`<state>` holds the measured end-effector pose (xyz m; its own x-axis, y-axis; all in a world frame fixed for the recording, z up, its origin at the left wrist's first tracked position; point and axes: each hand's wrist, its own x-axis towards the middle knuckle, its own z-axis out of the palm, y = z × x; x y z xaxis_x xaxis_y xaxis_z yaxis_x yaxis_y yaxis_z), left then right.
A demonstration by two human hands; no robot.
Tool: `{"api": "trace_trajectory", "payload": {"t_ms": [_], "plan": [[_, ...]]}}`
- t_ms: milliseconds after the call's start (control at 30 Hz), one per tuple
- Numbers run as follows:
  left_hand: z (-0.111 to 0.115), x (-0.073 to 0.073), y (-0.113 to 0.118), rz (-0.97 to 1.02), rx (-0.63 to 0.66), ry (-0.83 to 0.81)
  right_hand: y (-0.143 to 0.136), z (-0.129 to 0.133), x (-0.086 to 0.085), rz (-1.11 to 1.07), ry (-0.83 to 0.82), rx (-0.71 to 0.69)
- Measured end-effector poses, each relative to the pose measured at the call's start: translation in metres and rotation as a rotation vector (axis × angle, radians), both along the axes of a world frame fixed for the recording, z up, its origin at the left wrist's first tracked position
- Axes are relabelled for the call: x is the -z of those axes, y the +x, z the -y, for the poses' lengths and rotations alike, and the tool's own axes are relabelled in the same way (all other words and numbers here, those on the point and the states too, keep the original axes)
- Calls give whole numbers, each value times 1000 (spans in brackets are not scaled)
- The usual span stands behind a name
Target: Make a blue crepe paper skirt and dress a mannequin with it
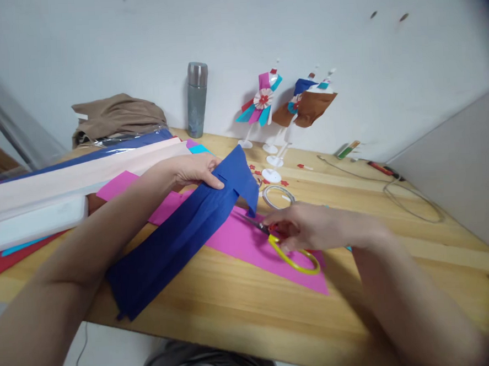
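My left hand pinches a long piece of dark blue paper near its upper end, thumb on top. That piece slants from the middle of the view down to the table's front edge, and a flap with a cut in it hangs at its upper right. In my right hand is a pair of scissors with yellow handles. Their blades point up and left, just below the flap and apart from my left hand. Under the scissors a magenta sheet lies on the wooden table.
A grey bottle stands by the wall, with paper figures on stands to its right. Paper rolls, a white case and brown cloth lie at the left. A tape roll and a cable are at the right.
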<state>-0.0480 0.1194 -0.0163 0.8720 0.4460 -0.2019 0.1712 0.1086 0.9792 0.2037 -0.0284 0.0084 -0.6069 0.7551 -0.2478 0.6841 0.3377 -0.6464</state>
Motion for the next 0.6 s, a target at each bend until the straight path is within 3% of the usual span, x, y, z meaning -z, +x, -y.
{"api": "trace_trajectory", "payload": {"t_ms": [100, 233, 333, 467, 600], "plan": [[0, -5, -4, 22, -26, -8, -5, 6, 1, 119, -3, -73], [5, -14, -4, 72, 11, 33, -5, 3, -4, 58, 99, 100], [12, -21, 0, 123, 29, 84, 0, -6, -1, -166, 22, 315], [24, -24, 9, 152, 42, 162, -3, -18, 20, -529, -188, 542], [31, -20, 18, 116, 76, 193, -10, -27, 38, -721, -207, 707]]}}
